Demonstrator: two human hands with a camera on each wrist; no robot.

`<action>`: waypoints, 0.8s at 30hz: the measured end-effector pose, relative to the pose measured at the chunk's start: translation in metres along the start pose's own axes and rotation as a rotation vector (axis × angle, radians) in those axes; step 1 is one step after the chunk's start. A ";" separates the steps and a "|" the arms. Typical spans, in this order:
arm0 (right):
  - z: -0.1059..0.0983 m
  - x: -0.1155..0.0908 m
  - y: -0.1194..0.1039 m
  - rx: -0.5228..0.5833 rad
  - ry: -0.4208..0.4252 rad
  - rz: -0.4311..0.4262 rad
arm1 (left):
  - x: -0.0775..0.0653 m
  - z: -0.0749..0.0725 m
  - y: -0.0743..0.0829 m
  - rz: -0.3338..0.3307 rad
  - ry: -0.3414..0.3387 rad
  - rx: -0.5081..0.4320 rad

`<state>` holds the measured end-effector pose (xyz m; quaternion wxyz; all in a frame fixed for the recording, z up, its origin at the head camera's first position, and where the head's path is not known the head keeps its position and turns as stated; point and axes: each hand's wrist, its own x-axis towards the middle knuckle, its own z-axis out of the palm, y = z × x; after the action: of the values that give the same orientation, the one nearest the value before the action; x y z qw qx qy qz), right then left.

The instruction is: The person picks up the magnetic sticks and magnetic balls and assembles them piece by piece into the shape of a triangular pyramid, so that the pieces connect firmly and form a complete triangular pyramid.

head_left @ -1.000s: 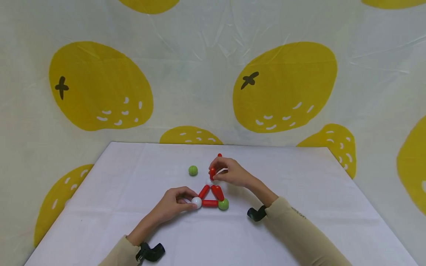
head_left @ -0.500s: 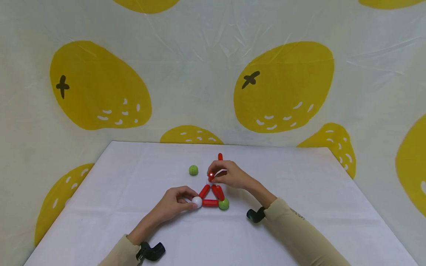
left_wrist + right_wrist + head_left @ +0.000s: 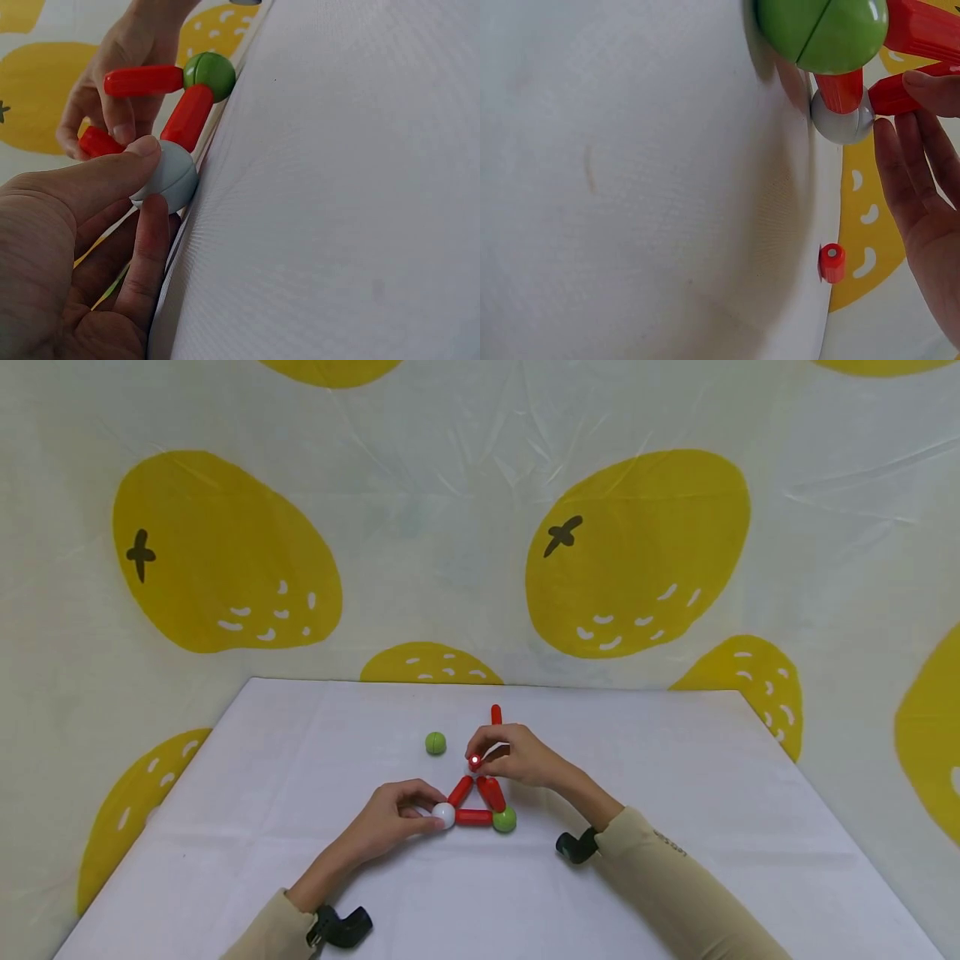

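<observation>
A triangle of red rods and balls lies on the table. My left hand (image 3: 397,817) pinches its front-left white ball (image 3: 174,178) between thumb and fingers. A red rod (image 3: 187,118) joins that ball to the green ball (image 3: 505,818) at the front right. Another red rod (image 3: 142,80) rises from the green ball, away from the tabletop. At the far corner, my right hand (image 3: 521,756) pinches a red rod (image 3: 892,94), its lower end at the far white ball (image 3: 844,120). In the head view, the fingers partly cover that ball.
Behind the triangle, a loose green ball (image 3: 436,743) lies on the white-covered table (image 3: 300,760). A loose red rod (image 3: 496,714) lies beyond my right hand, partly hidden by it in the head view. A patterned cloth (image 3: 435,527) hangs behind the table.
My right hand has lowered slightly, and the rod it pinches has tipped so its end faces the head camera, down by the far white ball. The left hand stays on its ball.
</observation>
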<state>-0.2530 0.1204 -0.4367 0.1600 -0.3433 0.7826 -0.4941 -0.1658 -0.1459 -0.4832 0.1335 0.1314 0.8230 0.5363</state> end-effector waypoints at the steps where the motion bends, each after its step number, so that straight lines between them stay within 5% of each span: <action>1: 0.000 0.000 0.000 0.001 0.000 0.000 | 0.000 0.000 0.000 -0.002 0.000 -0.003; 16: -0.011 0.001 -0.001 -0.031 -0.032 0.034 | 0.001 0.000 0.000 -0.035 0.006 0.007; 24: -0.036 0.010 0.010 -0.142 0.115 0.087 | 0.002 0.000 0.001 -0.036 0.007 0.010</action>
<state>-0.2848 0.1402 -0.4287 0.1114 -0.2907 0.8375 -0.4490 -0.1671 -0.1451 -0.4827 0.1398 0.1154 0.8283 0.5301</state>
